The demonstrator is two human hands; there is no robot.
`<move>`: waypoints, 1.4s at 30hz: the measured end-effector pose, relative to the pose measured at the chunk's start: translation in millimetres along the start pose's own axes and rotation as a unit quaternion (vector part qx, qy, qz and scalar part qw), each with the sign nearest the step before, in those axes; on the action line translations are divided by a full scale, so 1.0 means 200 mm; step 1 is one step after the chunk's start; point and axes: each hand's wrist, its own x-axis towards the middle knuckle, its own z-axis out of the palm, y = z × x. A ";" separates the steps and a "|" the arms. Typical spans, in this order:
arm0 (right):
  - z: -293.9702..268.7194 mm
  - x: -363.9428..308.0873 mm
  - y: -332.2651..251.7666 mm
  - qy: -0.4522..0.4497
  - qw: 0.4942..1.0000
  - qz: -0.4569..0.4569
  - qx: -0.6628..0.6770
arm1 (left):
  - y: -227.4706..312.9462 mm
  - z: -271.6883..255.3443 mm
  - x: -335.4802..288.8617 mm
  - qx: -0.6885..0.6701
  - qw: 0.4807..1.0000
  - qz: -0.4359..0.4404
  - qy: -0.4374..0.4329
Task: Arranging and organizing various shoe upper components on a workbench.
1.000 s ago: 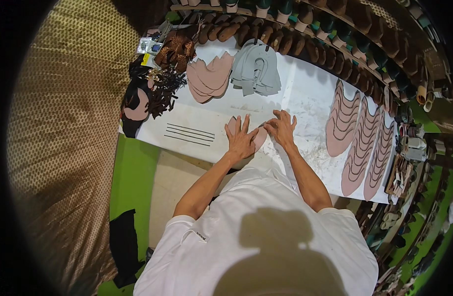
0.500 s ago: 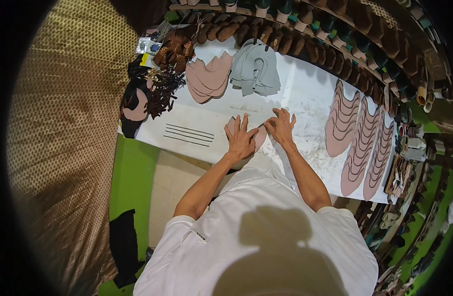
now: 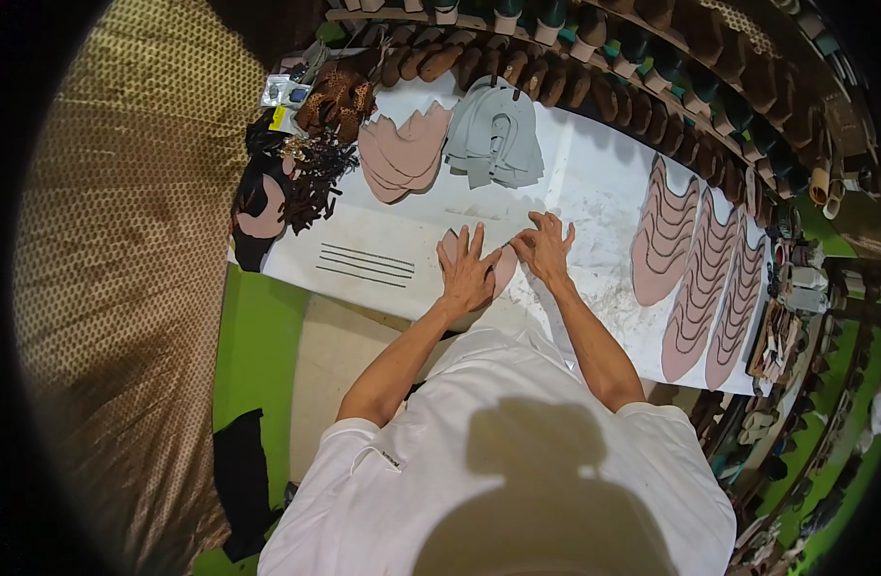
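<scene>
The left hand [image 3: 467, 273] is lying palm down, its fingers fanned and the thumb apart from them, pressing on a pink cut piece [image 3: 503, 273] at the near edge of the table, in front of the person. Just beside it, the right hand [image 3: 544, 252] is bringing thumb and forefinger close together at the piece's edge, the other fingers lifting and spreading. A dark line is showing there, but it is too fine for me to tell whether those fingertips are gripping anything.

The white table [image 3: 594, 230] is looking smudged and scuffed around the hands. To their left, four thin dark strips [image 3: 367, 264] are lying side by side. Farther back, overlapping pink pieces [image 3: 407, 154] are sitting next to a fanned heap of grey pieces [image 3: 496, 134]. On the left end, dark scraps [image 3: 314, 187] are tangling near a leopard-print bundle [image 3: 337, 108]. On the right, three columns of dark-edged pink pieces [image 3: 702, 298] are overlapping like scales.

Brown shoe-shaped forms [image 3: 556, 86] are lining the table's far side, with shelves of footwear [image 3: 666, 77] rising behind them. A gold patterned curtain [image 3: 143, 240] is hanging on the left; below the table a bright green surface [image 3: 260, 336] is showing, with a black cloth [image 3: 241, 480] lying over it. A broad shadow [image 3: 536, 480] is falling across the person's white shirt [image 3: 412, 499].
</scene>
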 end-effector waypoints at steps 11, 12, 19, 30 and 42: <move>0.01 0.00 -0.03 0.029 0.999 0.009 -0.015 | 0.02 -0.03 0.04 0.034 0.999 0.005 -0.019; 0.01 0.00 -0.04 0.029 0.999 0.009 -0.015 | 0.02 -0.03 0.05 0.039 0.999 0.011 -0.017; -0.02 -0.03 -0.12 0.061 0.994 0.089 -0.005 | 0.01 -0.01 0.02 0.043 0.999 0.010 -0.014; -0.02 -0.15 -0.10 0.006 0.986 -0.148 -0.077 | 0.00 0.01 0.00 0.021 0.999 -0.012 -0.022; 0.01 -0.17 -0.10 -0.002 0.982 -0.174 -0.075 | -0.09 -0.04 -0.26 -0.033 0.995 -0.080 0.043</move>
